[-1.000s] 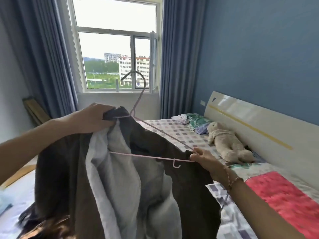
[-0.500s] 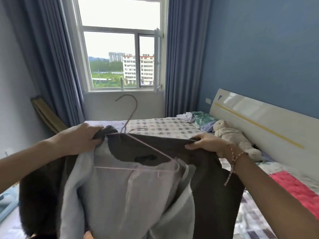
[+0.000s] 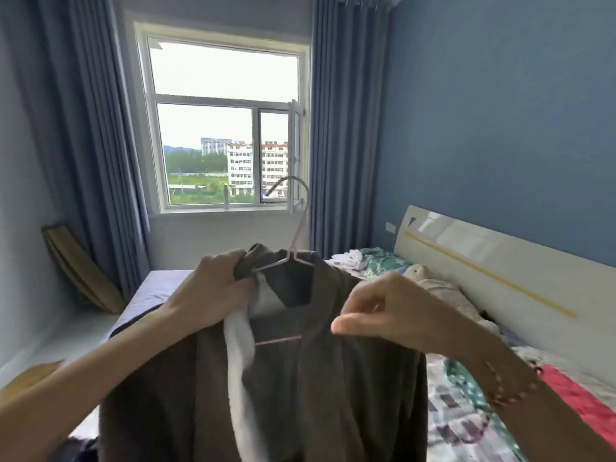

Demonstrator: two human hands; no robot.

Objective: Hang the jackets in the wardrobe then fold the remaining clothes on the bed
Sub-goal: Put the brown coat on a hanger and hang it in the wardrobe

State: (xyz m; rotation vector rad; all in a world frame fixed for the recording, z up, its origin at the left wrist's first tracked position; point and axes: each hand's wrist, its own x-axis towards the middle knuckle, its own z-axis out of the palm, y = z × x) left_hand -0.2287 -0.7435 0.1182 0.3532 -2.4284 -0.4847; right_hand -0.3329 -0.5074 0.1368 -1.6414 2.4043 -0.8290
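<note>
The jacket [image 3: 333,395] hangs upright in front of the person, above the bed [image 3: 446,425], with its long axis running straight down from collar to hem. It is brown, thick and fuzzy like fleece, with a smooth white lining showing as a strip down the open front.

It sits on a thin pink wire hanger [image 3: 297,235]. The stem rises between the two grips and tilts a little right. The hook at the top curls over to the left, and the straight bottom bar lies level in the jacket's opening, below both grips.

The left grip [image 3: 216,288] is clenched on the bunched collar and the hanger's left arm. The right grip [image 3: 393,311] is at the jacket's other shoulder, fingers curled and thumb pointing left. It is blurred, and whether it pinches the cloth cannot be told.

Beyond the right grip lie a pale soft toy [image 3: 433,281] and a glossy white headboard [image 3: 500,261].
</note>
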